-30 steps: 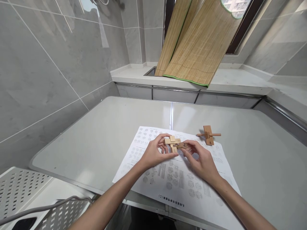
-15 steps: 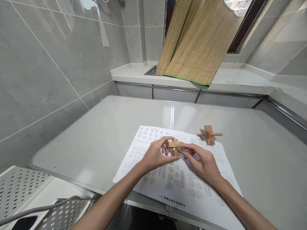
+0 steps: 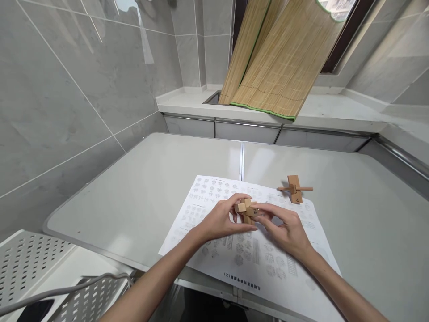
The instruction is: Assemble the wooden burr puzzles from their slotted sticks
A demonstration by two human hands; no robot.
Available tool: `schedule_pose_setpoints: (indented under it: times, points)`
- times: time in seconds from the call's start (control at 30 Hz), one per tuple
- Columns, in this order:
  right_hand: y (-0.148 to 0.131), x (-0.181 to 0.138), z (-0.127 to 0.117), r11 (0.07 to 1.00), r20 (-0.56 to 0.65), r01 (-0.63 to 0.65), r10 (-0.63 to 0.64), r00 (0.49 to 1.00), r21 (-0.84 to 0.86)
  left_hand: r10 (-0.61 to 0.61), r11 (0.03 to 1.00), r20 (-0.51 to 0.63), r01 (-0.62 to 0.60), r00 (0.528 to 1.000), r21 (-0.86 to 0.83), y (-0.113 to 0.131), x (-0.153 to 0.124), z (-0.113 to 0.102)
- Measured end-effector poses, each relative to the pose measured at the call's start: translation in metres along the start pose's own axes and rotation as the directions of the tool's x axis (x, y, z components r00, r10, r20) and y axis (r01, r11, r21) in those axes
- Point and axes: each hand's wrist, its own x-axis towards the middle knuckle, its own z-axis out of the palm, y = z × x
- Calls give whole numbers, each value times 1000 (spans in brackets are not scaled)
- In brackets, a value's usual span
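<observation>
A wooden interlocking puzzle [image 3: 247, 208] of crossed light-wood bars is held just above a printed sheet; one bar facing me bears a handwritten "2". My left hand [image 3: 223, 218] is closed round its left side, with the thumb below and the fingers behind the top. From the right, my right hand [image 3: 284, 226] pinches the bar with the mark between thumb and fingertips. Parts of the puzzle are hidden behind the fingers. A second wooden puzzle piece [image 3: 295, 190], a flat marked block crossed by a thin stick, lies at the sheet's upper right edge.
The white instruction sheet [image 3: 234, 268] with small diagrams lies on a pale folding table [image 3: 110, 201] with a centre seam. At lower left stands a white perforated basket [image 3: 30, 259] with a grey cable. A bamboo blind [image 3: 278, 62] hangs over the counter behind.
Both hands have tilted and turned the puzzle a little, and it sits slightly lower in view. The grip stays on it. The second puzzle piece stays where it was.
</observation>
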Motion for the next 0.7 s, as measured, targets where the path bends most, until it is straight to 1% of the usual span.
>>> schedule_pose_setpoints:
  times: [0.1, 0.2, 0.27, 0.47, 0.63, 0.7]
  points:
    - [-2, 2, 1, 996, 28, -84, 83, 996, 42, 0, 1000, -27, 0, 1000, -4, 3, 0, 1]
    - [-5, 4, 1, 968, 60, -205, 198, 978, 142, -5, 1000, -69, 4, 998, -13, 5, 1, 1]
    - [-5, 5, 0, 947, 75, -253, 243, 967, 198, -10, 1000, -77, 8, 997, -30, 6, 1, 1]
    - [-5, 7, 0, 952, 157, -283, 264, 952, 117, -17, 991, -35, 12, 999, -133, 6, 1, 1]
    - [-9, 9, -1, 930, 286, -318, 259, 923, 184, -19, 993, -23, 16, 1000, -114, 3, 0, 1]
    - [-9, 9, -2, 916, 313, -335, 259, 914, 219, -1, 996, -19, -1, 1000, -95, 3, 0, 1]
